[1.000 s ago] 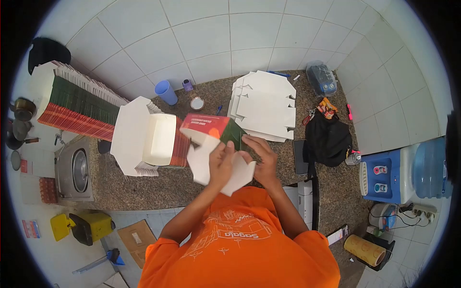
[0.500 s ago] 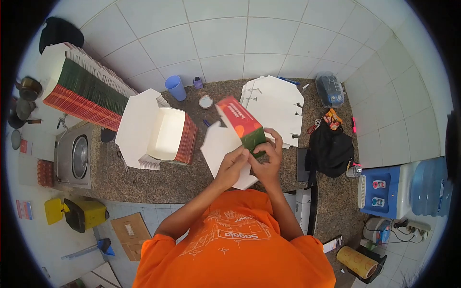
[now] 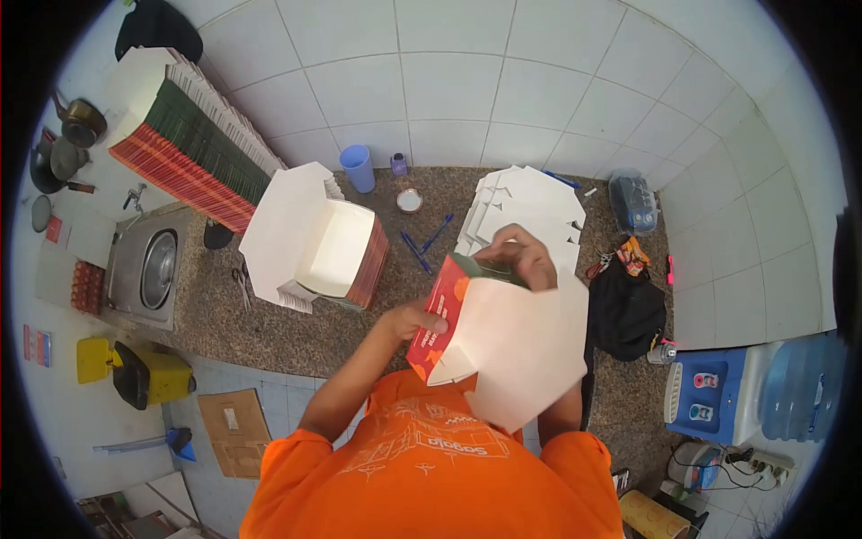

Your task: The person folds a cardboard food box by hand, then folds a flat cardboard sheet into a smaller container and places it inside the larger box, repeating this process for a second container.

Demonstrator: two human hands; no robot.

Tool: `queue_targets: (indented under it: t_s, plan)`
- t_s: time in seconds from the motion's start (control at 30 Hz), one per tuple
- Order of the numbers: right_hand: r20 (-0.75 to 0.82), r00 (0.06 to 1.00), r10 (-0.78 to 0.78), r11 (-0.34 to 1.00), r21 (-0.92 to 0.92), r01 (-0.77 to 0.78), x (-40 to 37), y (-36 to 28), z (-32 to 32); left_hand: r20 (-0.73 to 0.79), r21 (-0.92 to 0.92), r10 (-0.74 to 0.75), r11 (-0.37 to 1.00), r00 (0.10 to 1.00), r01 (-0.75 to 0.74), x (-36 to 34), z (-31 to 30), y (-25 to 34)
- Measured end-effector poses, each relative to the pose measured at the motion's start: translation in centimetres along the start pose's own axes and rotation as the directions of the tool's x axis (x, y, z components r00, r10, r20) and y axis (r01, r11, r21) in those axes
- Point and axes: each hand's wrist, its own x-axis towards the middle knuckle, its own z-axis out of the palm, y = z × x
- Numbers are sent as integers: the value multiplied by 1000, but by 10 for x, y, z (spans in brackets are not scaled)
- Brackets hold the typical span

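A partly folded food box, red and green outside and white inside, is held above the counter near my chest. Its large white lid flap spreads to the right and hides my right forearm. My left hand grips the red side, thumb on the printed face. At the far green end, the fingers of my right hand curl around the edge. Behind it lies a pile of flat white box blanks. To the left, nested open boxes stand beside a long stack of boxes.
A blue cup, a small round tin and blue pens lie on the granite counter. Scissors are near the sink. A black bag and a water dispenser are at the right.
The box has turned, so its white flap now points right and the red side faces left. My right hand has moved up to the far end; my left hand has shifted onto the red side.
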Motion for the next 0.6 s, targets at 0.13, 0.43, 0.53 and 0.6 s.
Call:
queue_targets:
  t_s: [0.13,0.43,0.53,0.6]
  plan:
    - [-407,897,176,950,307,-47,-29,25,-10,-397,250,468,883,789,-398,4,44,22]
    - [-437,876,-204,957,-278,85,-20,86,6,-155,-264,145,947,977,-182,1,47,-29]
    - [-509,846,-158,914,-401,-70,2,47,38,-258,79,452,891,854,-448,-23,61,0]
    - [-552,832,53,985,-110,-135,22,71,27,-248,537,618,729,746,-425,-41,62,19]
